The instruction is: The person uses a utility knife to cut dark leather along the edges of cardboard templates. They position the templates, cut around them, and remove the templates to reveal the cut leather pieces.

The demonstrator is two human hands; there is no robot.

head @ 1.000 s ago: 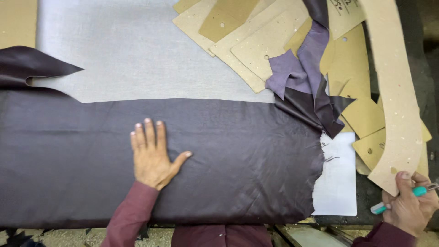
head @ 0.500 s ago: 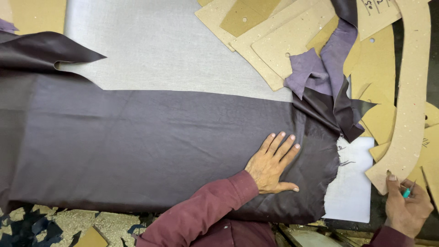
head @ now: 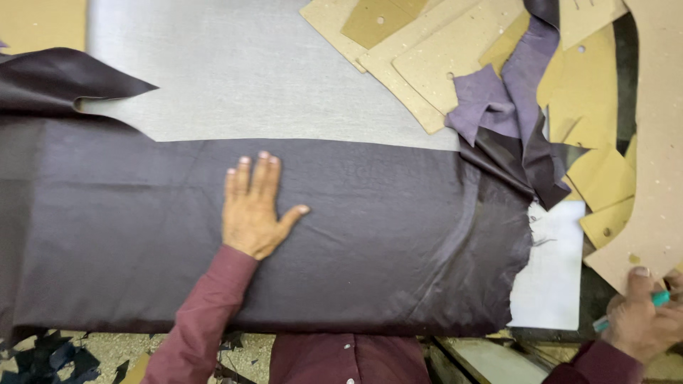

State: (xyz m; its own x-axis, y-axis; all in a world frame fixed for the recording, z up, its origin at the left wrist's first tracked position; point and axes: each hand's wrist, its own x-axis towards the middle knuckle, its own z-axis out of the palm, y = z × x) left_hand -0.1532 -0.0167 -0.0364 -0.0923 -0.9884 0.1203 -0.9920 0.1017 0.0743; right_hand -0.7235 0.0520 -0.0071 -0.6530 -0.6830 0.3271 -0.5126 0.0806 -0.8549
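A long sheet of dark purple fabric [head: 370,235] lies flat across the near half of the grey table [head: 270,78]. My left hand [head: 252,206] presses flat on it near its middle, fingers apart and pointing away from me. At the lower right, my right hand [head: 644,316] grips a teal marker [head: 658,300] and rests by the lower end of a long brown cardboard pattern [head: 651,171]. The fabric's right edge is ragged and stops short of that hand.
Several tan cardboard pattern pieces [head: 420,43] are piled at the back right, with lilac and dark fabric scraps [head: 509,107] draped over them. A white sheet [head: 555,270] lies beyond the fabric's ragged edge. Dark offcuts [head: 57,359] litter the floor at lower left.
My left hand slid right across the fabric, then back left toward its middle, smoothing it. The right hand stayed at the lower right with the marker.
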